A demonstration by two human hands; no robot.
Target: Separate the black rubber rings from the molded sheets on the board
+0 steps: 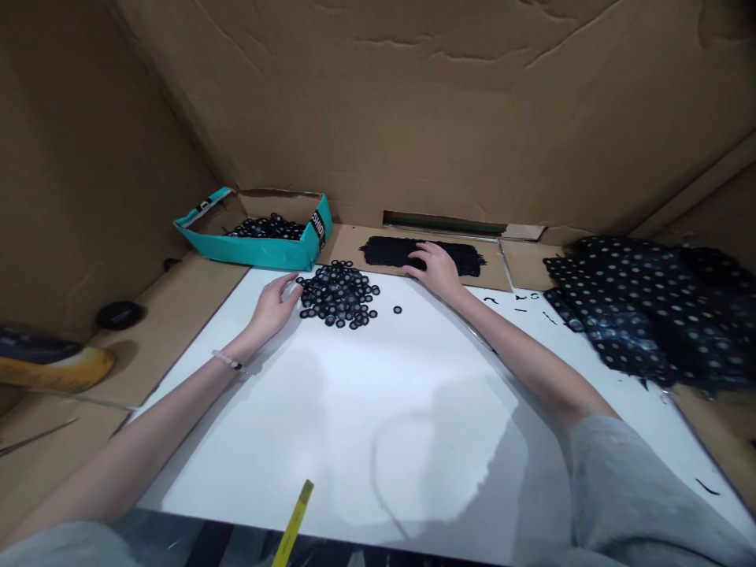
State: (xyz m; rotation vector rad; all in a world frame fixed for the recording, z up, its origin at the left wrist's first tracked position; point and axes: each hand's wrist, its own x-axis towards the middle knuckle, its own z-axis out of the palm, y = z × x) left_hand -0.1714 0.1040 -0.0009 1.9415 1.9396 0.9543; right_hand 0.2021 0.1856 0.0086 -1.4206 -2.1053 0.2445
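Left hand [275,305], left of upper centre: thumb and fingers apart, cupped at the edge of the ring pile [339,295], apparently to contain it. Right hand [439,272], upper centre: thumb and fingers parted over the black bundle [385,252]; grip unclear. The walled box [253,254], upper left, presumably keeps similar rings off the tabletop [248,449].

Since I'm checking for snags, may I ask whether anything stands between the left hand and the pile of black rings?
Nothing visible does: the left hand is beside the pile of black rings, though whether they touch is unclear.
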